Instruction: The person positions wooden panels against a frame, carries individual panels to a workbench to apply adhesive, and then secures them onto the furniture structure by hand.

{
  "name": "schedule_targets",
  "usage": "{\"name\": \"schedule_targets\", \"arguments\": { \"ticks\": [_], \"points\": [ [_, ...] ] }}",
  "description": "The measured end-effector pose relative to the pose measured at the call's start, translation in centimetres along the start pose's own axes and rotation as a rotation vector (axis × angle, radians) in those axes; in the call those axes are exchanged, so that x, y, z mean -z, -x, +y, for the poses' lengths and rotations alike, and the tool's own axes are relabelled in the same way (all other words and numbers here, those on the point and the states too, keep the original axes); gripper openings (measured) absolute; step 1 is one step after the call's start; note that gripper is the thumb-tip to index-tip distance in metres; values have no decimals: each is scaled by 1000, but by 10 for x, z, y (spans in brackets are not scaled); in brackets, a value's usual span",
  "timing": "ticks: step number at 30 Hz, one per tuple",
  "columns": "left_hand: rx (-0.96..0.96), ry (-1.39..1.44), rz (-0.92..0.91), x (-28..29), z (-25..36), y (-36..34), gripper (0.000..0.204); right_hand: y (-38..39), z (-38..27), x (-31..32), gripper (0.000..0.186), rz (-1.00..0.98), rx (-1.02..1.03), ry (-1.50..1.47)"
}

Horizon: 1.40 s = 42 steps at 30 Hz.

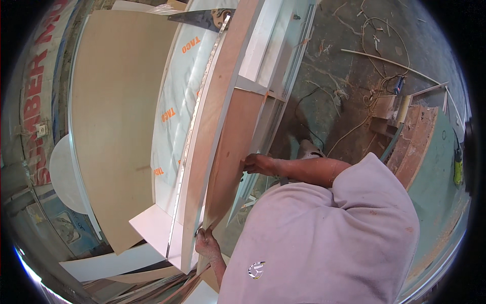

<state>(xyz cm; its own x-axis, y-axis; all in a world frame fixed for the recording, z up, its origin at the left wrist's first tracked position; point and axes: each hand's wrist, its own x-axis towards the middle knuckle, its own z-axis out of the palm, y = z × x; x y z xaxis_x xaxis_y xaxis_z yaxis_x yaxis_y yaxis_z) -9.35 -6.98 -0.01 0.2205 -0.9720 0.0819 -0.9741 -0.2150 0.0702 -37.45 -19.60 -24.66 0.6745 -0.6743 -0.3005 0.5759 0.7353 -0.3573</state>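
A long reddish-brown plywood panel (229, 147) stands tilted on edge against a long white-and-wood frame (212, 121). My left hand (206, 243) is closed round the panel's near lower end, close to the frame's corner. Further up, my right hand (259, 164) is bent at the panel's right edge with its fingers closed on it; some fingertips are hidden. Beyond the frame lies a board under printed protective film (174, 116), with a thin shiny metal strip (195, 116) along it. A handsaw (200, 19) rests across its far end.
A large tan board (114, 116) leans at the left, near a round grey disc (68, 175). Wood strips (152, 283) are piled at the lower left. Cables (349, 131) and scraps lie on the floor at right, beside a green-topped bench (435, 197) and a green-handled tool (458, 172).
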Motion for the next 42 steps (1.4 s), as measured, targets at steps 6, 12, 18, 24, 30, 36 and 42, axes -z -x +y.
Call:
{"name": "schedule_targets", "arguments": {
  "ticks": [6,12,18,24,30,36,42],
  "points": [
    [-69,-102,-5,5,1,0,24,-11,8,14,68,-29,-28,-13],
    [-70,-24,56,2,4,3,22,10,-34,-12,66,49,-323,1344],
    [-16,-69,82,0,0,7,18,49,-62,-52,60,251,-144,715],
    [-35,-36,139,0,11,5,19,3,-35,-31,46,334,-32,115],
    [-41,-21,171,-3,4,7,20,-1,-32,-41,33,283,21,83],
    [-32,-34,107,2,5,6,24,-1,-35,-51,40,420,-38,149],
    [-43,-16,139,4,13,4,21,5,-30,-48,55,449,-64,274]
  ]
}}
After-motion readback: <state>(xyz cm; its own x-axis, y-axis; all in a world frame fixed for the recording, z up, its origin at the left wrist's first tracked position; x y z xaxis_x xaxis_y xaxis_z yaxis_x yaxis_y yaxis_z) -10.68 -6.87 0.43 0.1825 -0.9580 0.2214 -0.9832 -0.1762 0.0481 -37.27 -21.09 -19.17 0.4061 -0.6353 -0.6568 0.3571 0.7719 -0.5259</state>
